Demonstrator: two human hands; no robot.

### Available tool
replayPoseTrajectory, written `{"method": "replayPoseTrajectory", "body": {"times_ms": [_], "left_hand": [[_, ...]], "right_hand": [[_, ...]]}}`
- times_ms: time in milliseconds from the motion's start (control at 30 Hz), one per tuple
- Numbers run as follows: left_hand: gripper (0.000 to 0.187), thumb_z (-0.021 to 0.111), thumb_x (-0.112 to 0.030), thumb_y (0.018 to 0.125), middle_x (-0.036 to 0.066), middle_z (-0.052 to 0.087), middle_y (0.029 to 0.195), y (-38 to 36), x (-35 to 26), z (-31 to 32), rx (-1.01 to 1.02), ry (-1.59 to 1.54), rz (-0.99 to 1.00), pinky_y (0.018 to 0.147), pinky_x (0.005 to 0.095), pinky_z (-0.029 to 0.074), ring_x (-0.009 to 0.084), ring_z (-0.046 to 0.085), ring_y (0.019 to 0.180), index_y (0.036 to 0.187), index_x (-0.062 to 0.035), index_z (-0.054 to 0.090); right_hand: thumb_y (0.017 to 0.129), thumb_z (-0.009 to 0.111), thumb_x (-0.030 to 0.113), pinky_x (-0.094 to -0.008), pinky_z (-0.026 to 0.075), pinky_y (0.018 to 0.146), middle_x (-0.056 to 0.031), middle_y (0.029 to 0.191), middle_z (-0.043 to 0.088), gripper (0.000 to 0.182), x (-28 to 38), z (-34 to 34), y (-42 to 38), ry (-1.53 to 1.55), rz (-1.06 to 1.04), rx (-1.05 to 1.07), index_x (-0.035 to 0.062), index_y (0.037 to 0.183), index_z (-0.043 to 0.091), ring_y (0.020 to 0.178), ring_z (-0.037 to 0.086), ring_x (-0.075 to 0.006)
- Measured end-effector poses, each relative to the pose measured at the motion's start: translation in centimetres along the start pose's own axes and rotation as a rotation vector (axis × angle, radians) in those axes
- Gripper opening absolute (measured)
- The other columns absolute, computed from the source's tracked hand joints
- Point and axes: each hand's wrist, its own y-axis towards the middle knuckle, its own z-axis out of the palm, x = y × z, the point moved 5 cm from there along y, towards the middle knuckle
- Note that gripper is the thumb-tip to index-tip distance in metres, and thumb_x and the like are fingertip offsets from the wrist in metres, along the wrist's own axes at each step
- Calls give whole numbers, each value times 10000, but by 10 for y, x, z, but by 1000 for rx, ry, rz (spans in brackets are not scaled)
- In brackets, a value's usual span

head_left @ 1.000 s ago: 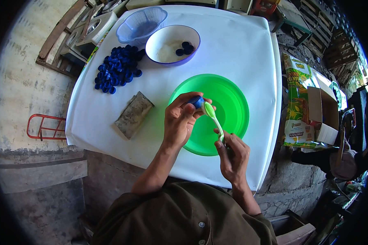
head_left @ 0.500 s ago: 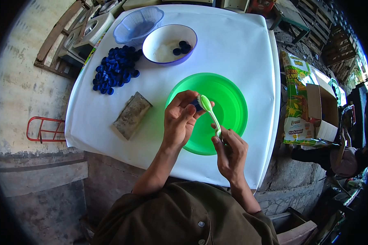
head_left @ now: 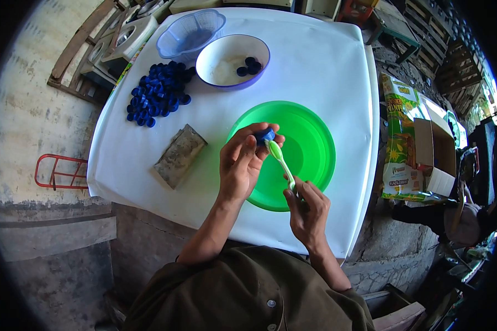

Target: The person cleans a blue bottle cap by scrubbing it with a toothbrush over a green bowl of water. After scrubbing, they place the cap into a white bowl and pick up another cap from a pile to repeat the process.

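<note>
My left hand holds a blue bottle cap between thumb and fingers, above the left part of a green basin. In my right hand is the handle of a green and white toothbrush; its head touches or nearly touches the cap's lower edge. A pile of blue caps lies at the table's upper left. Beside it, a white bowl with a purple rim contains several dark blue caps and some whitish stuff.
A pale blue basket stands behind the bowl on the white-covered table. Left of the basin lies a worn grey block. An open cardboard box and a person are off to the right.
The cap has turned and now shows more clearly beyond the brush head. My right hand and the toothbrush have moved slightly down and left relative to the cap.
</note>
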Motion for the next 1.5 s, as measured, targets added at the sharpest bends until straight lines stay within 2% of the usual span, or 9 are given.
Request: {"method": "replayPoseTrajectory", "body": {"times_ms": [100,300,533,733,867,967,1067,1167,1500], "left_hand": [[310,501,-184,1049,217,606,1268,0,2,-9,8,-48,-13,1016,399,516,290,641,1121,1241,41,592],[313,515,-130,1035,229,583,1323,-3,7,0,0,-161,-79,1021,367,507,236,606,1183,1287,42,583],[312,544,-126,1024,229,580,1337,3,5,-17,-12,-290,-93,953,290,492,145,614,981,1283,37,604],[325,595,-102,993,229,570,1358,-2,2,-9,-7,-288,-173,908,272,509,152,631,1040,1294,20,603],[372,639,-85,964,207,580,1351,-5,3,-10,14,-166,-142,888,256,517,163,631,1075,1319,9,582],[391,637,-113,971,195,597,1318,-3,4,-11,-18,-211,-163,901,282,512,156,617,1088,1337,-4,556],[382,623,-144,985,186,608,1292,-3,16,-19,72,-349,-180,931,328,504,176,605,1121,1335,-14,544],[351,607,-171,997,189,608,1288,-5,11,-4,29,-289,-184,961,364,496,211,602,1151,1310,-18,564],[371,611,-159,992,196,588,1309,0,8,-4,8,-192,-76,1018,365,496,252,614,1155,1317,14,565]], "right_hand": [[859,703,-2,-327,398,505,-106,674,544,255,0,-6,-2,-6,61,25,-15,1114,693,533,503,-195],[863,705,0,-323,386,499,-106,676,544,237,0,-2,7,6,28,9,-20,1099,690,536,504,-189],[865,705,1,-312,383,497,-102,679,550,262,3,-9,1,-6,53,32,-17,1126,690,526,493,-182],[864,710,5,-318,390,503,-108,682,560,257,0,3,9,18,34,14,-22,1118,687,538,510,-188],[861,712,2,-315,385,501,-105,683,567,248,1,0,0,3,74,58,-30,1105,690,536,511,-185],[857,712,-2,-318,372,496,-99,667,540,244,2,-7,-3,1,72,58,-36,1098,693,528,485,-179],[853,713,-4,-315,374,498,-105,670,540,242,5,-14,3,-6,55,31,-41,1091,695,532,489,-177],[854,714,-1,-315,392,503,-116,681,558,244,10,-8,7,15,37,44,-42,1094,688,542,517,-193],[864,706,1,-325,379,490,-103,670,548,239,8,-8,0,31,46,29,-28,1100,691,520,491,-187]]}}
